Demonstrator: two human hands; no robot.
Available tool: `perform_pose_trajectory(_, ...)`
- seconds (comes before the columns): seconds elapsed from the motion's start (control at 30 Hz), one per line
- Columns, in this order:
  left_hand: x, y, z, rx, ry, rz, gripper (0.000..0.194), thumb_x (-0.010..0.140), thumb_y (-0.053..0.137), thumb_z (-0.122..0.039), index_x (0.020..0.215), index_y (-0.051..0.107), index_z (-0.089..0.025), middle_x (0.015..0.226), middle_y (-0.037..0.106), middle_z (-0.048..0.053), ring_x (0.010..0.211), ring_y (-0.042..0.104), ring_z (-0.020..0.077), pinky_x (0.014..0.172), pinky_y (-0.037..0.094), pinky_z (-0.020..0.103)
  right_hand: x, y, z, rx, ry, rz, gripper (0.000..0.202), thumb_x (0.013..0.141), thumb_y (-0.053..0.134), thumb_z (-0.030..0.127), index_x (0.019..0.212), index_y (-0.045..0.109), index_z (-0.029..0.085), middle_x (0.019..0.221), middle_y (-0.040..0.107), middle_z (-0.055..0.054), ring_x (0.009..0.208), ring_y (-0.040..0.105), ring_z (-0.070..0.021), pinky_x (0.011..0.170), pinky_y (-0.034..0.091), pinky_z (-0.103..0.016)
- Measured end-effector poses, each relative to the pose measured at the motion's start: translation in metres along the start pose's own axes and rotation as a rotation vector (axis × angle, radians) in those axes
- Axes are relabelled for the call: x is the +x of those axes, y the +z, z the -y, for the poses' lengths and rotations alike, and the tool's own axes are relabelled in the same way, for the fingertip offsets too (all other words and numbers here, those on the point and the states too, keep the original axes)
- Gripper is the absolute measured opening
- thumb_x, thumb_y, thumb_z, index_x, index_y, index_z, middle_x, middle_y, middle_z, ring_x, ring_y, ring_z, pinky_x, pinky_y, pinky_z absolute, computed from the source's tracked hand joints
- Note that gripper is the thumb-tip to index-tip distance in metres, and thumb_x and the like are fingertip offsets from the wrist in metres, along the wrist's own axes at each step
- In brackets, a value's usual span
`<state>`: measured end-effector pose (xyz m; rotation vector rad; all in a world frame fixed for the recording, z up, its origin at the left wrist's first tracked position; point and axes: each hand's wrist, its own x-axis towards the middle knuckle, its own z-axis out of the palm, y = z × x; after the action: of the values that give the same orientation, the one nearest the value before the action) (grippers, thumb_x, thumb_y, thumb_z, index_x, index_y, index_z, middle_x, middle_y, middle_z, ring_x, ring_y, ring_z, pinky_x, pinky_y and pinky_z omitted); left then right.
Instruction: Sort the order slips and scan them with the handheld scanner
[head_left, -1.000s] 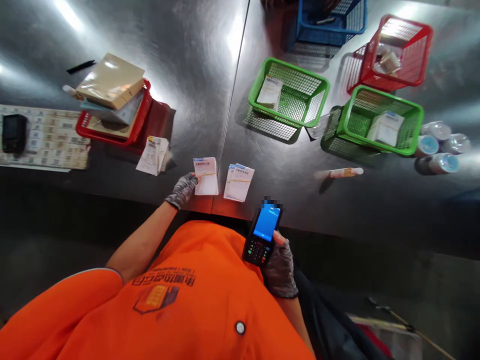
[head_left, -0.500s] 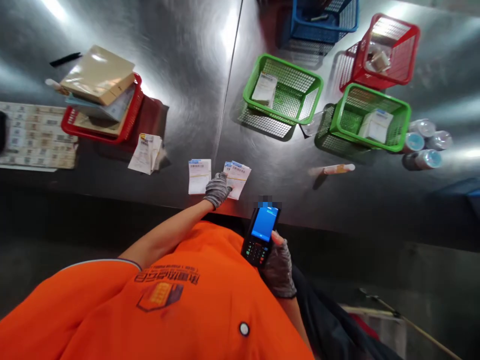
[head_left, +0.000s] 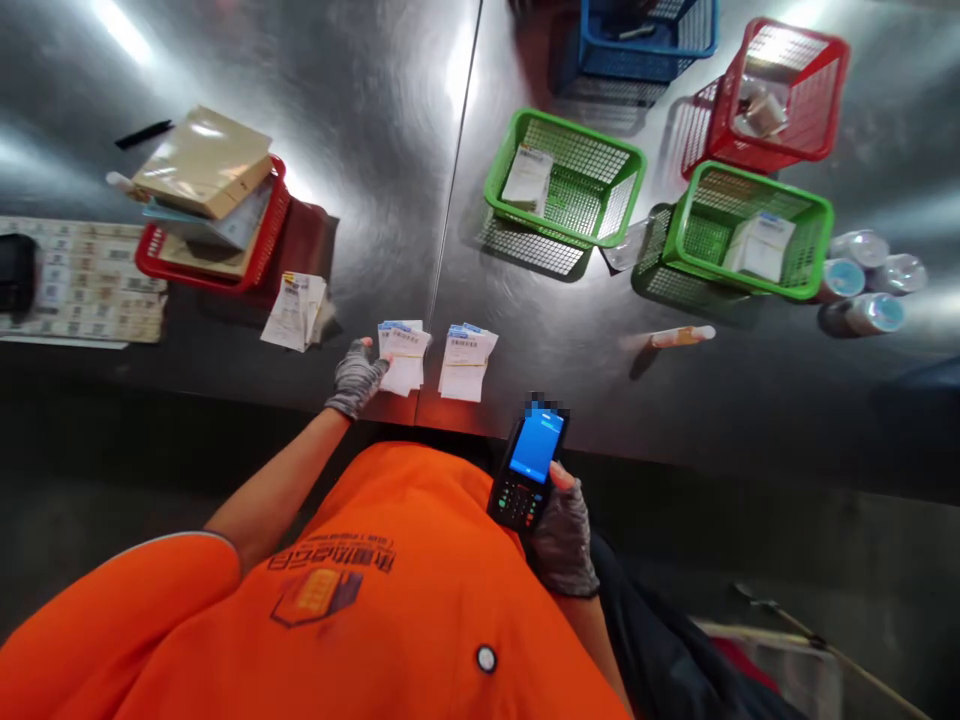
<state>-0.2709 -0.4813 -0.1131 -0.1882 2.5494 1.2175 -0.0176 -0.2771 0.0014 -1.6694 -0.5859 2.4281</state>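
My left hand (head_left: 358, 378), in a grey glove with bare fingertips, is at the left edge of a stack of white paper slips (head_left: 405, 362). Its visible fingers are apart, and one fingertip meets or overlaps the stack's edge. The stack's top slip lies askew. Just right of it rests a second stack of slips (head_left: 465, 365), also with blue print along the top and a thin band across. Close to my body, my right hand (head_left: 562, 535), gloved alike, grips a black handheld scanner (head_left: 527, 468) with a lit blue screen and a keypad.
Green baskets (head_left: 564, 180) (head_left: 750, 230) hold more slips, beside red (head_left: 787, 95) and blue (head_left: 649, 40) baskets. At left, a red basket (head_left: 214, 275) carries boxes (head_left: 206, 160), near more slips (head_left: 295, 312). A marker (head_left: 682, 337) and several bottles (head_left: 877, 313) lie right.
My left hand has moved left, from the right stack to the left stack's outer side. A tilted slip now tops the left stack, and the right stack's top slip sits straighter. The scanner stays in my right hand.
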Motion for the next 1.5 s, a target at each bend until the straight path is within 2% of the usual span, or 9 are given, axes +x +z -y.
perform_pose_trajectory(0.17,-0.022,0.047,-0.017,0.263,0.084,0.151,0.053,0.083,0.074,-0.032,0.131,0.063,-0.014,0.121,0.074,0.016,0.115,0.070,0.0343,0.108,0.051,0.043,0.000,0.006,0.002,-0.013,0.053,0.025,0.031,0.061,0.090,0.047,0.080,0.081,0.024,0.078,0.081,0.003,0.065,0.072,-0.0176,0.066,0.059,-0.029)
perform_pose_trajectory(0.27,-0.032,0.085,-0.032,0.290,0.108,0.320,0.063,0.075,0.086,-0.032,0.131,0.063,-0.013,0.126,0.073,0.020,0.121,0.068,0.0373,0.107,0.050,0.042,0.000,0.006,0.000,-0.026,0.028,0.030,0.028,0.065,0.088,0.046,0.081,0.080,0.025,0.080,0.081,0.003,0.067,0.072,-0.0185,0.068,0.060,-0.031)
perform_pose_trajectory(0.4,-0.027,0.103,-0.035,0.236,0.074,0.310,0.055,0.072,0.086,-0.022,0.122,0.065,-0.012,0.119,0.074,0.021,0.112,0.072,0.0382,0.098,0.053,0.043,0.000,0.000,-0.003,-0.050,0.029,0.030,0.029,0.064,0.088,0.049,0.077,0.078,0.025,0.076,0.080,0.003,0.064,0.071,-0.0190,0.070,0.061,-0.033)
perform_pose_trajectory(0.6,-0.023,0.095,-0.021,0.135,0.026,0.254,0.009,0.084,0.069,-0.018,0.092,0.068,-0.021,0.088,0.076,0.006,0.089,0.072,0.0271,0.091,0.053,0.038,0.003,-0.003,-0.004,-0.035,0.028,0.035,0.032,0.064,0.088,0.050,0.082,0.080,0.025,0.074,0.078,0.003,0.061,0.069,-0.0190,0.065,0.059,-0.033)
perform_pose_trajectory(0.8,-0.031,0.092,-0.025,-0.028,0.018,0.205,0.004,0.084,0.061,-0.022,0.085,0.066,-0.021,0.082,0.072,0.002,0.082,0.068,0.0208,0.089,0.055,0.035,0.002,0.004,-0.002,-0.010,0.023,0.019,0.029,0.061,0.091,0.046,0.075,0.078,0.025,0.072,0.079,0.004,0.060,0.068,-0.0166,0.060,0.057,-0.028)
perform_pose_trajectory(1.0,-0.019,0.021,-0.018,-0.117,0.013,0.193,0.010,0.084,0.061,-0.028,0.079,0.064,-0.020,0.076,0.068,0.004,0.072,0.064,0.0192,0.073,0.058,0.033,0.003,-0.002,-0.003,-0.033,-0.014,0.008,0.025,0.066,0.088,0.046,0.077,0.079,0.026,0.075,0.080,0.005,0.061,0.069,-0.0167,0.062,0.059,-0.029)
perform_pose_trajectory(1.17,-0.004,-0.017,-0.003,0.052,0.027,-0.014,0.034,0.074,0.073,-0.027,0.105,0.069,-0.018,0.106,0.075,0.010,0.104,0.069,0.0305,0.103,0.055,0.047,0.004,0.001,-0.002,-0.006,-0.021,-0.007,0.024,0.063,0.091,0.043,0.075,0.079,0.026,0.075,0.080,0.006,0.063,0.070,-0.0159,0.064,0.059,-0.027)
perform_pose_trajectory(1.33,-0.029,0.035,-0.015,0.291,0.133,0.225,0.044,0.088,0.071,-0.032,0.127,0.063,-0.013,0.129,0.071,0.016,0.123,0.067,0.0312,0.113,0.048,0.042,0.001,0.008,0.000,-0.012,0.060,0.072,0.036,0.062,0.092,0.047,0.086,0.081,0.022,0.082,0.082,0.002,0.068,0.073,-0.0189,0.064,0.059,-0.029)
perform_pose_trajectory(1.5,-0.046,0.094,-0.020,0.273,0.136,0.366,0.054,0.072,0.090,-0.025,0.116,0.061,-0.012,0.125,0.070,0.020,0.121,0.066,0.0366,0.108,0.048,0.044,0.000,0.005,-0.004,-0.008,0.031,0.038,0.027,0.063,0.091,0.044,0.076,0.078,0.024,0.075,0.080,0.005,0.063,0.070,-0.0151,0.062,0.058,-0.026)
